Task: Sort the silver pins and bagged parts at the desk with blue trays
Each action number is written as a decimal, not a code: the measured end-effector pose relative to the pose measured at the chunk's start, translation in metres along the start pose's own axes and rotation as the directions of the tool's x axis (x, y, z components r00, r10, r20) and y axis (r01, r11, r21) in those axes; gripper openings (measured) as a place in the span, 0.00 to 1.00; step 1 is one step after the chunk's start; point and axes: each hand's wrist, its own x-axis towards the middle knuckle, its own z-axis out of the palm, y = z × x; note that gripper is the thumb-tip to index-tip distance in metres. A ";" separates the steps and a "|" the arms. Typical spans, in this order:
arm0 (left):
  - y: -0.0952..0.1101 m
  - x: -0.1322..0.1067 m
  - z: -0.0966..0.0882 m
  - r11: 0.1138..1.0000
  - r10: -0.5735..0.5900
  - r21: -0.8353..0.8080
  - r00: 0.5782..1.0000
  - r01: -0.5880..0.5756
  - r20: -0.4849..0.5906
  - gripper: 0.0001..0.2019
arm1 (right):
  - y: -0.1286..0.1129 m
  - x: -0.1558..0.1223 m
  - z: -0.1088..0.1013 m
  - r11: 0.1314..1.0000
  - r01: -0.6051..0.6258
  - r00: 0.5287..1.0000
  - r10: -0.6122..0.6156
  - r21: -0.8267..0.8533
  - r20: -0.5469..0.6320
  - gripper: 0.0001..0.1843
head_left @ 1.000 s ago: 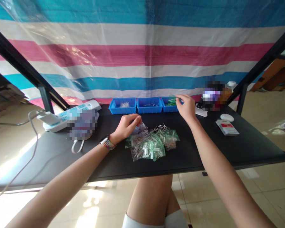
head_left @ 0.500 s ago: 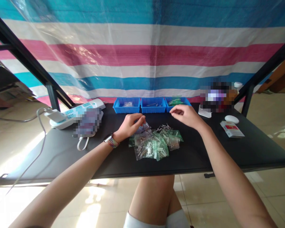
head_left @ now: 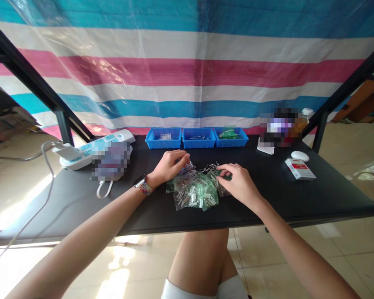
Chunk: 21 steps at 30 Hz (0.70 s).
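Observation:
My left hand (head_left: 172, 167) is closed, thumb against curled fingers, on a small clear bluish plastic bag (head_left: 187, 167) at the left edge of the pile. Lower down lie several green-tinted zip bags (head_left: 202, 193) filled with small pale rods or tubes. Loose thin metal pins (head_left: 209, 167) are scattered at the pile's back. Over its right side hovers my right hand (head_left: 238, 182), fingers bent, with a gap between thumb and forefinger. Its fingertips are beside the pins and a green bag; nothing is plainly held. The palm hides part of the pile.
Behind the pile stand three blue bins: the left bin (head_left: 163, 143) with clear bits, the middle bin (head_left: 198, 143) with metal pieces, the right bin (head_left: 232, 143) with green bags. A power strip (head_left: 124, 136) lies left; a small box (head_left: 300, 169) and white mouse-like object (head_left: 300, 156) lie right.
My right hand has moved down and toward me, from in front of the right blue bin to the pile. My left hand has stayed by the small bag. The view has shifted slightly.

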 end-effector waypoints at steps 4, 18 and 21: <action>-0.001 0.000 -0.001 1.000 -0.003 -0.006 1.000 0.003 -0.001 0.25 | 0.000 0.013 0.002 0.964 -0.104 0.995 0.100 0.246 0.031 0.11; 0.004 0.001 0.001 0.973 0.224 0.087 0.963 -0.213 -0.150 0.18 | -0.031 0.101 0.021 0.411 -0.383 0.924 0.183 0.828 0.337 0.13; 0.003 0.003 -0.001 0.990 0.138 0.043 0.968 -0.132 -0.209 0.09 | -0.031 0.105 0.038 0.354 -0.406 0.913 0.115 0.843 0.391 0.14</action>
